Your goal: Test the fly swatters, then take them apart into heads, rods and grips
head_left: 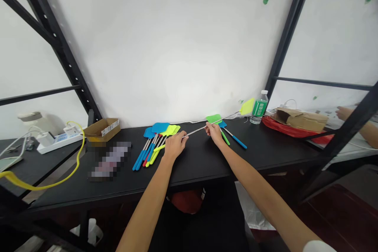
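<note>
A yellow fly swatter point(247, 106) with a long thin metal shaft is held above the black table. My left hand point(175, 144) is closed around its handle end, where a bit of yellow grip sticks out to the left. Partway along the shaft, my right hand point(213, 130) pinches the metal. The swatter's head points up and right, near the bottle. Left of my left hand lies a pile of blue, yellow and red-handled fly swatters point(153, 145). Behind and beside my right hand lie a green fly swatter point(214, 118) and a blue-handled fly swatter point(239, 141).
A water bottle point(260, 107) stands at the back right, by a torn cardboard box point(301, 119) on red plastic. An open cardboard box point(103, 130) and a blurred-out item point(110, 162) are on the left. A yellow cable point(78, 157) hangs at far left. Another person's hand point(344, 113) shows at far right.
</note>
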The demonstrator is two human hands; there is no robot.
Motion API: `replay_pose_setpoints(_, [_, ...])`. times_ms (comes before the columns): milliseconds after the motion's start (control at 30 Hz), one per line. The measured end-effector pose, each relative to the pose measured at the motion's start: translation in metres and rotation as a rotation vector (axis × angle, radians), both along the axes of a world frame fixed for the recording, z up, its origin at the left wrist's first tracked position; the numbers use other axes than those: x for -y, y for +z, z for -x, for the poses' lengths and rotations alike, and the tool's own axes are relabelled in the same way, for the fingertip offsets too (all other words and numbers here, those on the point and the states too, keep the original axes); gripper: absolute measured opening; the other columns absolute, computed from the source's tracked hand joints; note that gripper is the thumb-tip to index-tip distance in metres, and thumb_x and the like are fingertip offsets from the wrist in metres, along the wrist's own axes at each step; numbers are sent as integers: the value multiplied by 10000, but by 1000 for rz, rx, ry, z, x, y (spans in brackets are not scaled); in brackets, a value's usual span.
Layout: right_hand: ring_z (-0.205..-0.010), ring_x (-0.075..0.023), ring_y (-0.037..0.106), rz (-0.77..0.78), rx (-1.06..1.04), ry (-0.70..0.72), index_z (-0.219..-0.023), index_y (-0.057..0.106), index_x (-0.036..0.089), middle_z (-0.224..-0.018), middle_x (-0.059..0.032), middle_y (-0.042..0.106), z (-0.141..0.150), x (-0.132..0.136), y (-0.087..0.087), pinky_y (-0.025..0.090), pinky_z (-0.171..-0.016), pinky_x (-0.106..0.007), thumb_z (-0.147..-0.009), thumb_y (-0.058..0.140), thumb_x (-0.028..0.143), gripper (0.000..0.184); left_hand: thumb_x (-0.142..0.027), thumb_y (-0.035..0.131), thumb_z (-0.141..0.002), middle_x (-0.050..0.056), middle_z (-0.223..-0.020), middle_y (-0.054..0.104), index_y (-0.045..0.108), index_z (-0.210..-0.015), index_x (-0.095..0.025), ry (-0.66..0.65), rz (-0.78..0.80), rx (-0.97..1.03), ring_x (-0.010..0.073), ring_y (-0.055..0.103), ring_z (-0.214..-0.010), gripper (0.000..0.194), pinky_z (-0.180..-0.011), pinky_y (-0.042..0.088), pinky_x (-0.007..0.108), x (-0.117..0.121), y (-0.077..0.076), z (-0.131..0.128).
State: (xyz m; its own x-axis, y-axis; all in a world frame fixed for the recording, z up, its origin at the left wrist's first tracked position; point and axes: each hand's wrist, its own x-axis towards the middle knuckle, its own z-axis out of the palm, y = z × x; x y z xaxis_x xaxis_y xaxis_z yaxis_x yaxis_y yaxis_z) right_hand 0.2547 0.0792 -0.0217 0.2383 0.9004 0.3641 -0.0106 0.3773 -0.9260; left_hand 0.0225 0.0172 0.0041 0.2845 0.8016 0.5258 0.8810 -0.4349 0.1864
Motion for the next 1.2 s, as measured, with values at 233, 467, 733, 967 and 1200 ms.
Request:
replay_pose_setpoints(233, [-422,-94,433,5,-185,47,-609,603,173,-504,6,508,2,-3,4,301,-411,-238,-713,678,659,503,-433,389,-1002,55,-974,735,639,-1132,-285,-16,17,-32,226,671,-877,319,-682,362,288,1,3,-3])
replay_pose_setpoints(467, [-441,-91,458,-45,-245,4,-654,624,168,-541,0,539,-6,-7,11,310,-407,-231,-730,667,643,483,-446,380,-999,43,-992,740,661,-1141,-316,43,-28,-46,231,668,-884,340,-648,320,300,-1,10,-4])
replay_pose_setpoints(733, [-449,-92,467,-50,-279,-4,-689,614,177,-568,-6,562,-4,-6,16,312,-400,-229,-737,660,656,484,-347,359,-997,94,-979,734,723,-1050,-277,214,-160,-23,260,630,-900,374,-894,295,416,-7,13,14])
replay_pose_setpoints(967, [-477,-112,497,-38,-289,-20,-713,611,182,-619,-43,618,-4,-3,21,337,-423,-249,-764,614,685,506,-329,334,-994,111,-984,725,732,-1048,-256,326,-252,94,301,587,-1009,408,-1045,207,510,-9,11,30])
replay_pose_setpoints(1200, [-505,-112,535,-11,-385,-16,-765,634,180,-647,-32,635,-15,-4,18,346,-435,-237,-740,666,652,474,-219,385,-966,73,-1407,569,686,-1136,-268,258,-356,137,303,377,-1395,349,-1181,65,569,-7,13,22])
